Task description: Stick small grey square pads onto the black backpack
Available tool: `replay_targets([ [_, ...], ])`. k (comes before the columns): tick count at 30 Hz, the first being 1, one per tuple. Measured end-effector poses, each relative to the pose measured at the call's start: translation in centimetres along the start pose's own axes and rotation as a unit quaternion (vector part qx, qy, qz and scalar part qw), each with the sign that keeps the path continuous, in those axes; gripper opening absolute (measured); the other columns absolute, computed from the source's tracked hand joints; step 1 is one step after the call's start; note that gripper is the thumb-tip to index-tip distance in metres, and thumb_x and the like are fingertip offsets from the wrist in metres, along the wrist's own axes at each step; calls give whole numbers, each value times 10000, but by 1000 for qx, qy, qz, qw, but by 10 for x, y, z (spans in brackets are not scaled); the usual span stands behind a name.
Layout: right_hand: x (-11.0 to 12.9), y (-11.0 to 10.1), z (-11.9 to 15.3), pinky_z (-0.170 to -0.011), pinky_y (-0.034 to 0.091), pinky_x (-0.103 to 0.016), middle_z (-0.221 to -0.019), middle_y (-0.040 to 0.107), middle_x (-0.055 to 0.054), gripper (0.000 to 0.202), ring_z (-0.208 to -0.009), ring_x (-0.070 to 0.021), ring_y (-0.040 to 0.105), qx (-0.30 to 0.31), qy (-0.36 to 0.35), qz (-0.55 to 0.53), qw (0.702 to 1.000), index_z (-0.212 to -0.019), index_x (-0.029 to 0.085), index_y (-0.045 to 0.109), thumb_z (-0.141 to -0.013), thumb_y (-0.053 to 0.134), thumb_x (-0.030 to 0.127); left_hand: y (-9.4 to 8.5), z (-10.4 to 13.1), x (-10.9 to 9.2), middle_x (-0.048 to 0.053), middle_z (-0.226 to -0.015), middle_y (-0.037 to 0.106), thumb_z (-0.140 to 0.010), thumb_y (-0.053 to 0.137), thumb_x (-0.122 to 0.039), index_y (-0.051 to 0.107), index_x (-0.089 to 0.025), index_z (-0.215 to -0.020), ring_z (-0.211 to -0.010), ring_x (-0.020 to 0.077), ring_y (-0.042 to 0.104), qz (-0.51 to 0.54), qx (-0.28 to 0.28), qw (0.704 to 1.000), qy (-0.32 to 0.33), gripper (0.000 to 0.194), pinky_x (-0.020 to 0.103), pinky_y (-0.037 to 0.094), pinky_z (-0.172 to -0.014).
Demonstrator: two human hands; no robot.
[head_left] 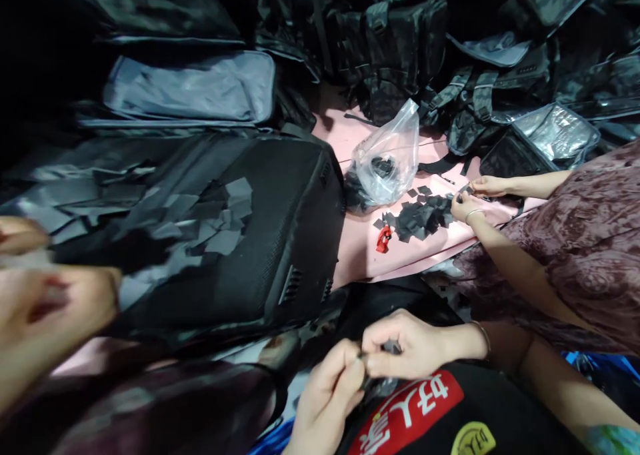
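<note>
Low in the view, my left hand point(330, 391) and my right hand point(407, 345) meet at their fingertips. Both are closed in a pinch on a small dark piece, too small to make out. Another bit of dark material shows within the curl of my right hand. Beneath my hands is a black cloth point(505, 401) with a red label and a yellow round mark. Further ahead, a heap of small black pieces point(420, 218) lies on a pink surface point(357, 261), beside a red item point(383, 239) and a clear plastic bag point(395, 155) with dark contents.
A large black bag point(280, 201) bears scattered grey pieces point(225, 221). At the right, another person's hands point(467, 205) hold something small. A third person's hands point(55, 301) are blurred at the left edge. Dark backpacks point(390, 48) stand at the back.
</note>
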State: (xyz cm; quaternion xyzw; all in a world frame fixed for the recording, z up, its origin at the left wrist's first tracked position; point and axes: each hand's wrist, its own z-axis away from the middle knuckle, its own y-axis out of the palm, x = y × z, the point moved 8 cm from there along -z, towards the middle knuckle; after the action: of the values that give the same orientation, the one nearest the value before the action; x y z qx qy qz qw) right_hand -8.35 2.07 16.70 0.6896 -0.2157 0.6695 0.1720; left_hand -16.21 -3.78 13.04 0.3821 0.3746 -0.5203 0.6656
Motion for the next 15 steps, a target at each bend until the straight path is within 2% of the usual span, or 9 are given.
replay_targets([
  [2, 13, 2, 9, -473, 309, -205, -544, 414, 46, 283, -477, -63, 346, 17, -9, -66, 998, -638, 170, 462, -820, 530, 375, -3, 8, -9, -58, -528, 246, -717, 607, -555, 417, -182, -565, -433, 58, 204, 43, 14, 999, -9, 445, 199, 170, -385],
  [3, 17, -1, 13, -455, 306, -210, -526, 402, 46, 330, -451, -62, 336, 9, -8, -107, 994, -627, 176, 449, -831, 509, 429, -7, 9, -18, -62, -508, 233, -741, 581, -546, 412, -188, -559, -408, 55, 186, 73, 14, 997, 6, 436, 209, 176, -378],
  [5, 24, -15, 19, -423, 291, -222, -505, 390, 41, 412, -413, -63, 323, -44, -6, -164, 985, -606, 188, 426, -838, 464, 526, -21, 4, -43, -68, -481, 233, -784, 542, -504, 396, -197, -557, -364, 48, 161, 138, -22, 986, 85, 409, 226, 208, -369],
  [7, 26, -34, 22, -419, 282, -230, -512, 406, 27, 432, -413, -67, 335, -113, -15, -159, 981, -590, 188, 422, -839, 467, 539, -36, -4, -62, -68, -484, 282, -795, 552, -450, 404, -196, -579, -345, 39, 171, 178, -76, 966, 171, 365, 231, 237, -377],
  [8, 26, -41, 21, -430, 289, -232, -524, 422, 19, 421, -428, -72, 351, -142, -19, -135, 980, -588, 184, 433, -842, 481, 516, -36, -10, -64, -63, -494, 320, -797, 560, -436, 424, -193, -598, -347, 38, 199, 176, -81, 965, 179, 343, 228, 243, -385],
  [10, 21, -48, 13, -472, 327, -234, -556, 464, 7, 373, -477, -83, 395, -174, -11, -82, 981, -615, 173, 479, -858, 490, 456, -28, -24, -57, -55, -507, 366, -808, 561, -432, 452, -185, -627, -370, 46, 257, 152, -70, 974, 155, 324, 223, 245, -403],
  [12, 14, -47, 1, -540, 372, -237, -618, 520, -2, 304, -552, -97, 451, -180, 9, -44, 983, -689, 166, 535, -856, 505, 418, -17, -34, -44, -55, -505, 367, -815, 550, -455, 459, -176, -632, -393, 53, 280, 121, -61, 983, 120, 346, 217, 235, -411],
  [15, 5, -37, -15, -599, 387, -232, -684, 555, 5, 236, -624, -104, 475, -152, 28, 2, 988, -733, 164, 553, -801, 587, 387, -11, -38, -31, -58, -510, 359, -778, 587, -488, 465, -167, -620, -416, 54, 280, 76, -72, 988, 113, 378, 209, 220, -407],
])
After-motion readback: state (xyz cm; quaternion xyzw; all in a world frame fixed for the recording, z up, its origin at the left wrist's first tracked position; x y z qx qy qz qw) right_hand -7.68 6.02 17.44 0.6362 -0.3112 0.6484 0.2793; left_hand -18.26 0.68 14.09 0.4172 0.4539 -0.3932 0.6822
